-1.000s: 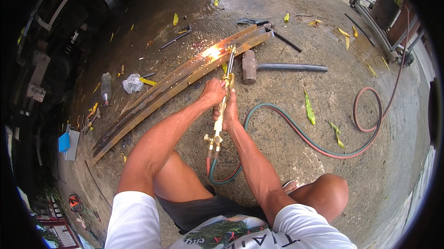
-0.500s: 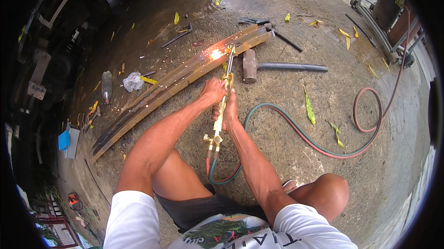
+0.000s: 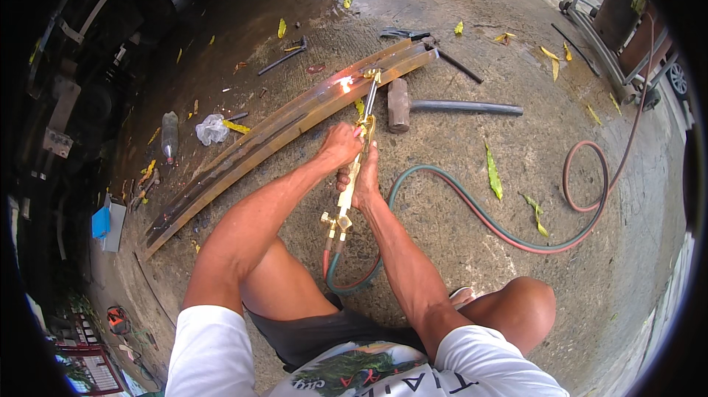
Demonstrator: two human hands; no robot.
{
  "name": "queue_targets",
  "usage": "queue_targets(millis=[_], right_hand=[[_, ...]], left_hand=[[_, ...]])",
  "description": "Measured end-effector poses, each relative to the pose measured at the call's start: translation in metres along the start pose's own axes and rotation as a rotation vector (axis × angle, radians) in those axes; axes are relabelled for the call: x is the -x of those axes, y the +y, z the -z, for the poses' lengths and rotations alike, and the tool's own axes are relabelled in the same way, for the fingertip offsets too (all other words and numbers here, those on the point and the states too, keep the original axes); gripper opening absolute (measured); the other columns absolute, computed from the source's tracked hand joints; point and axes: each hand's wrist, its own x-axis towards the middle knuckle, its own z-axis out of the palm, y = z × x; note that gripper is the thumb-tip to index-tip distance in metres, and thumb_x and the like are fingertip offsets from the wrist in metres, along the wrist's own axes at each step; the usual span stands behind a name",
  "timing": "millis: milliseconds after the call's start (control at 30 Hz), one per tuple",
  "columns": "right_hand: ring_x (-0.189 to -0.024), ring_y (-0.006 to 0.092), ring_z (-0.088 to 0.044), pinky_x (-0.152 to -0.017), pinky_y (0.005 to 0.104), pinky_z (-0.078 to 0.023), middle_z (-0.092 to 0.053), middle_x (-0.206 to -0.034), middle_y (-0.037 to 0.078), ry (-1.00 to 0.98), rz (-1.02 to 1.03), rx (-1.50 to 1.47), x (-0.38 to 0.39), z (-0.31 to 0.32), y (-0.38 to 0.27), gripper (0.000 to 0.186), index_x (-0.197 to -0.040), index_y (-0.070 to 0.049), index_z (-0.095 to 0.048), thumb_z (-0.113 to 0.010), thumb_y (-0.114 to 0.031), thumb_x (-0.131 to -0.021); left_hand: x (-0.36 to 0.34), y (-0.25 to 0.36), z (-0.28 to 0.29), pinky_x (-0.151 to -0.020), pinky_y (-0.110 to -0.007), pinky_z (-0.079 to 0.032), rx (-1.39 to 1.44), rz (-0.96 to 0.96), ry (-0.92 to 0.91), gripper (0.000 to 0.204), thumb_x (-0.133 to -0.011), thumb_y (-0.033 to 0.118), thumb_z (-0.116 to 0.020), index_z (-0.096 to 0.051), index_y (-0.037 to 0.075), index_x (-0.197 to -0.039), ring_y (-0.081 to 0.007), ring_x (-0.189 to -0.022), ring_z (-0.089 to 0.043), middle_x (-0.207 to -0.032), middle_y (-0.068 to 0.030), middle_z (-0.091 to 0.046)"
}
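Observation:
A brass cutting torch (image 3: 344,201) slants up from between my knees, and both hands are closed on it. My left hand (image 3: 341,144) grips its upper part near the valve, while my right hand (image 3: 364,179) wraps the handle lower down. The torch's head sits over a long, rusty, slightly curved steel channel (image 3: 243,155) lying on the concrete. A spot on the channel just left of the torch tip glows orange-white. Red and green twin hoses (image 3: 472,209) leave the torch's lower end and loop away to the right.
A sledgehammer (image 3: 464,107) lies right of the channel. Beyond it are a dark rod (image 3: 461,65) and a pair of tongs-like tools (image 3: 404,32). At left lie a plastic bottle (image 3: 169,137) and a crumpled clear bag (image 3: 212,130). A wheeled cylinder cart (image 3: 601,43) stands at far right.
The torch head has shifted slightly right and up, and its lower end has swung a little left. The glow is smaller, and the spray of sparks has mostly died down.

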Motion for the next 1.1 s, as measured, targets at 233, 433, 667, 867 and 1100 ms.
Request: queue_targets(millis=[233,433,667,867,1100], right_hand=[[-0.04,0.0109,-0.041,-0.033,0.0271,-0.037,-0.043,-0.059,0.0,0.014,0.048,-0.003,-0.008,-0.004,-0.002,0.068,-0.097,-0.011,-0.05,-0.021,-0.072,-0.095],[-0.038,0.0118,-0.043,-0.032,0.0281,-0.038,-0.042,-0.055,0.0,-0.006,0.048,-0.029,-0.011,-0.007,-0.001,0.065,-0.096,-0.013,-0.049,-0.023,-0.072,-0.095],[-0.038,0.0116,-0.043,-0.032,0.0278,-0.039,-0.042,-0.055,-0.001,0.008,0.05,-0.019,-0.01,-0.005,0.001,0.067,-0.094,-0.013,-0.049,-0.024,-0.075,-0.093],[-0.038,0.0116,-0.042,-0.033,0.028,-0.038,-0.042,-0.055,-0.001,0.002,0.041,-0.018,-0.011,-0.005,0.002,0.068,-0.092,-0.014,-0.049,-0.026,-0.078,-0.091],[-0.038,0.012,-0.042,-0.033,0.0281,-0.038,-0.041,-0.054,-0.001,-0.004,0.056,-0.002,-0.01,-0.003,0.002,0.066,-0.093,-0.015,-0.049,-0.025,-0.077,-0.092]], left_hand=[[-0.001,-0.004,-0.005,-0.064,-0.046,-0.05,0.124,-0.018,0.08,0.03,-0.087,0.023,-0.066,-0.063,-0.005,-0.094,-0.0321,-0.064,-0.065,-0.076,-0.025,-0.064],[-0.007,-0.012,-0.009,-0.052,-0.043,-0.048,0.101,-0.01,0.084,0.023,-0.09,0.019,-0.062,-0.061,-0.003,-0.09,-0.0247,-0.051,-0.057,-0.07,-0.0189,-0.061],[-0.007,-0.013,-0.007,-0.051,-0.043,-0.047,0.068,-0.02,0.046,0.021,-0.091,0.018,-0.06,-0.059,-0.003,-0.087,-0.0231,-0.05,-0.056,-0.065,-0.0155,-0.058],[-0.008,-0.017,-0.008,-0.053,-0.042,-0.048,0.08,-0.04,0.044,0.021,-0.09,0.017,-0.06,-0.061,-0.003,-0.088,-0.0227,-0.051,-0.057,-0.064,-0.0153,-0.058],[-0.005,-0.012,-0.006,-0.051,-0.041,-0.049,0.094,0.0,0.021,0.021,-0.091,0.016,-0.06,-0.062,-0.004,-0.091,-0.0224,-0.051,-0.059,-0.067,-0.0145,-0.061]])
